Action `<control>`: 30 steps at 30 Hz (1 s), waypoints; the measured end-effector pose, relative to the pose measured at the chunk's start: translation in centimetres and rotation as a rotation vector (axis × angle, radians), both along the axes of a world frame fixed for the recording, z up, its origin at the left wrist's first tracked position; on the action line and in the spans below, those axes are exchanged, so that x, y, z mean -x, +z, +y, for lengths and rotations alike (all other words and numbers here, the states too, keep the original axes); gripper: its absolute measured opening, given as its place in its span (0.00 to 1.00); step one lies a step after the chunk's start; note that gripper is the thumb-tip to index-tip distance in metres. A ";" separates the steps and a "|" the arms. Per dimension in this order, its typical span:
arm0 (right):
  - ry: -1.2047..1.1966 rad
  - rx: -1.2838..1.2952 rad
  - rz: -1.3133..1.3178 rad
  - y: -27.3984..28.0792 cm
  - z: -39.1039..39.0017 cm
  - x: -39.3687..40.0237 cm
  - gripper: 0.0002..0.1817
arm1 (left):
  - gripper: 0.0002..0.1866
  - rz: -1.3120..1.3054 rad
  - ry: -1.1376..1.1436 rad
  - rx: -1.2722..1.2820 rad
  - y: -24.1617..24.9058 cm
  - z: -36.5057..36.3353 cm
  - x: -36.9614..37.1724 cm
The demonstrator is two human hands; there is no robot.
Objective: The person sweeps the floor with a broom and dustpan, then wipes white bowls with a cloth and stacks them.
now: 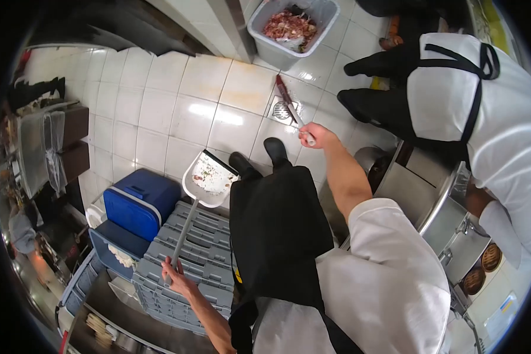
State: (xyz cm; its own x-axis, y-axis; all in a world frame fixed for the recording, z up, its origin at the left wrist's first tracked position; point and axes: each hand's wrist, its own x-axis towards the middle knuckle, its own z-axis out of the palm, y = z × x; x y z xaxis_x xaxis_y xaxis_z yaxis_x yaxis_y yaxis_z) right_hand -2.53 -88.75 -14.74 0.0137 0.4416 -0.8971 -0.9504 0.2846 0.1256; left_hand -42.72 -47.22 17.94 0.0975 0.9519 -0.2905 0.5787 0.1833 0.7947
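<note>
My right hand (pixel 317 135) is closed round the pale handle of a broom (pixel 284 94), whose dark red head lies on the tiles beside a square floor drain (pixel 282 110). On the left, my left hand (pixel 178 278) grips the long grey handle of a white dustpan (pixel 209 178). Small bits of debris lie in the pan, and its dark front edge faces the floor near my black shoes.
A grey bin (pixel 289 56) with food scraps stands at the top. Grey crates (pixel 189 248) and a blue cooler (pixel 140 199) are at the left. A co-worker (pixel 484 100) in white bends beside a metal sink (pixel 454 227) at the right.
</note>
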 end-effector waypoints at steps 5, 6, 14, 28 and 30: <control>0.809 0.505 -0.563 3.9 5.8 -1.8 0.10 | 0.23 0.021 0.019 0.005 0.9 0.4 2.1; 0.914 0.585 -0.629 5.7 5.9 -2.3 0.13 | 0.23 0.002 0.028 0.016 0.9 0.5 2.5; 1.846 0.927 -1.443 -11.5 9.1 1.0 0.07 | 0.23 0.010 0.170 0.089 -3.7 5.2 9.3; 1.709 0.514 -1.340 -3.4 13.9 10.4 0.11 | 0.21 -0.042 0.199 0.108 -9.6 16.2 14.3; 2.000 0.926 -1.683 -11.4 12.6 9.7 0.09 | 0.21 -0.046 0.241 0.109 -11.7 17.7 13.2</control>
